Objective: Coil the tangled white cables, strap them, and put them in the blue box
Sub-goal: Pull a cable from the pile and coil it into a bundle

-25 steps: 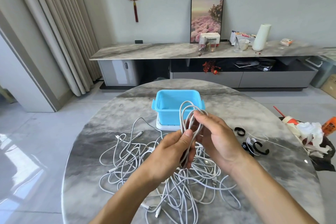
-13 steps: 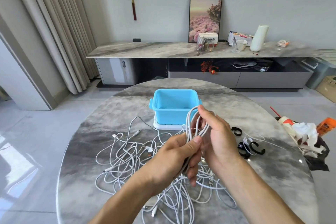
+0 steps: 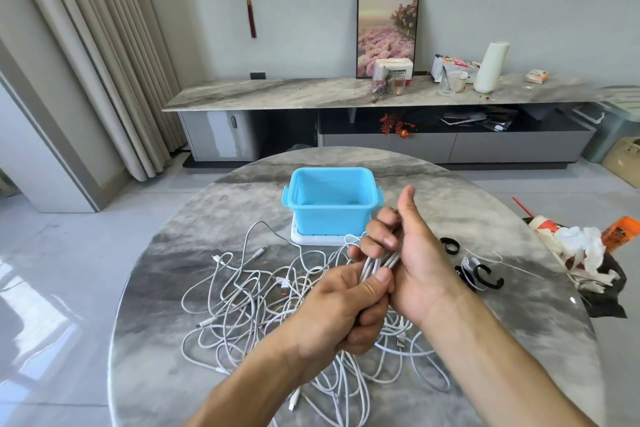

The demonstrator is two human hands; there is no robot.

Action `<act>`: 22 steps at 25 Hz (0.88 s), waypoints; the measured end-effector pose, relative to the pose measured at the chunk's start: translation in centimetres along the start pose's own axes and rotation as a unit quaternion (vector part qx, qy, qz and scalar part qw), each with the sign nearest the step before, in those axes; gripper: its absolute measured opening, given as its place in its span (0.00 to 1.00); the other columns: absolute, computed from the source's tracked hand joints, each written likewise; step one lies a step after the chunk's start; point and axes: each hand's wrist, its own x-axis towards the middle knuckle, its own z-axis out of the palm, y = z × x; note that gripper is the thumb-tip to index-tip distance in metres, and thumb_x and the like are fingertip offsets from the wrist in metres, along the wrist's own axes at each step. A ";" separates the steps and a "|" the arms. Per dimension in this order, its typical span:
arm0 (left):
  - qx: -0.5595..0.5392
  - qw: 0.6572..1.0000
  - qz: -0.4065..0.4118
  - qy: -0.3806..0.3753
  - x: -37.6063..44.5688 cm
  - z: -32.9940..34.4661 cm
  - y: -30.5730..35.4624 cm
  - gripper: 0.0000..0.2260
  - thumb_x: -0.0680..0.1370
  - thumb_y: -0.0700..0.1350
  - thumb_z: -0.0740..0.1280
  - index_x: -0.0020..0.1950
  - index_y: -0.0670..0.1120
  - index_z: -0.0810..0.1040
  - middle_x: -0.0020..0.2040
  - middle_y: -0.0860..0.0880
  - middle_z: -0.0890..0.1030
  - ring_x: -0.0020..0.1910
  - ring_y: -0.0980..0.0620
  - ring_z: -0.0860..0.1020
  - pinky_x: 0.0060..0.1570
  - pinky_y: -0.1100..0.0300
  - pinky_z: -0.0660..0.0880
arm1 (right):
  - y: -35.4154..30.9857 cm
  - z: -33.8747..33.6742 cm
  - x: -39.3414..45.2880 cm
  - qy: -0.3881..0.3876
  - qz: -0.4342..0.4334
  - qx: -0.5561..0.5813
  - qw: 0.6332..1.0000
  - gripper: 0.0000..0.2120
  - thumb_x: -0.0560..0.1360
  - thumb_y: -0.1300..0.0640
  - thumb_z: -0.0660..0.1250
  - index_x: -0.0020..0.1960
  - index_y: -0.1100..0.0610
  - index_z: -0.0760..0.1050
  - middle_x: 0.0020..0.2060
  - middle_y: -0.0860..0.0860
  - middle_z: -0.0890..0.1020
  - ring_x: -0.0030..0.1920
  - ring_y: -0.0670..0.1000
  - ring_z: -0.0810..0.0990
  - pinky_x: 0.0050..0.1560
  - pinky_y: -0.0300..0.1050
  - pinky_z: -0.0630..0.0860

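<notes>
A tangle of white cables (image 3: 249, 302) sprawls over the round marble table (image 3: 166, 270). Above it I hold a folded bundle of white cable (image 3: 375, 262) between both hands. My left hand (image 3: 341, 308) grips the bundle's lower end, thumb pressed on top. My right hand (image 3: 407, 253) wraps its fingers around the upper part, thumb sticking up. The blue box (image 3: 330, 201) stands open and empty on a white lid just behind my hands. Black straps (image 3: 479, 274) lie on the table to the right.
A pile of crumpled white paper, a dark bag and an orange bottle (image 3: 588, 250) sits at the table's right edge. Behind the table runs a long low marble cabinet (image 3: 311, 94) with a framed picture and small items.
The cable loop that stood up above my hands has been folded down into a tight bundle. My right hand has closed round it and its thumb now points up.
</notes>
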 end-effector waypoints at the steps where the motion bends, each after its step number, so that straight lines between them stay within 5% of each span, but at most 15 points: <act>1: 0.000 1.000 0.003 0.006 0.1 0.2 -0.3 0.09 0.78 0.50 0.64 0.42 0.47 0.70 0.27 0.50 0.64 0.20 0.57 0.59 0.23 0.71 0.56 | -0.2 -0.1 0.0 0.012 0.000 -0.005 1.000 0.25 0.77 0.34 0.57 0.32 0.52 0.63 0.22 0.47 0.63 0.23 0.47 0.67 0.38 0.46 0.71; 4: -0.013 1.000 0.007 0.023 0.4 0.4 -0.5 0.10 0.77 0.52 0.64 0.42 0.47 0.72 0.27 0.50 0.64 0.20 0.57 0.59 0.23 0.71 0.56 | -0.6 -0.1 -0.1 0.026 -0.010 -0.040 0.999 0.24 0.78 0.37 0.60 0.34 0.55 0.70 0.25 0.50 0.70 0.26 0.50 0.72 0.35 0.47 0.73; 7: -0.019 0.999 0.002 0.032 0.4 0.3 -0.5 0.11 0.77 0.53 0.64 0.41 0.47 0.72 0.27 0.50 0.64 0.20 0.57 0.59 0.23 0.71 0.56 | -0.4 0.2 -0.2 0.049 -0.064 -0.066 0.995 0.18 0.79 0.42 0.63 0.52 0.58 0.77 0.29 0.52 0.76 0.25 0.52 0.75 0.28 0.45 0.75; 14: 0.073 0.997 -0.004 0.013 0.2 -0.1 -0.5 0.11 0.78 0.50 0.65 0.40 0.44 0.71 0.28 0.46 0.71 0.23 0.49 0.69 0.27 0.56 0.60 | 0.1 0.5 -0.3 0.101 -0.095 -0.064 0.988 0.25 0.80 0.40 0.60 0.31 0.55 0.64 0.23 0.51 0.67 0.21 0.50 0.68 0.23 0.42 0.72; 18: -0.022 0.999 -0.023 -0.033 0.0 0.1 0.5 0.08 0.79 0.48 0.63 0.43 0.45 0.72 0.28 0.48 0.70 0.22 0.54 0.69 0.22 0.64 0.68 | -1.0 0.2 -0.2 0.068 -0.012 0.059 0.996 0.24 0.78 0.40 0.62 0.31 0.54 0.64 0.23 0.49 0.68 0.21 0.47 0.68 0.23 0.39 0.74; 22: -0.041 0.998 -0.050 -0.028 0.0 0.3 0.6 0.10 0.78 0.53 0.64 0.41 0.48 0.72 0.27 0.52 0.63 0.20 0.60 0.58 0.19 0.72 0.53 | -1.4 0.2 -0.3 0.014 -0.013 0.036 0.999 0.22 0.80 0.40 0.59 0.35 0.53 0.66 0.20 0.46 0.61 0.16 0.43 0.57 0.15 0.35 0.58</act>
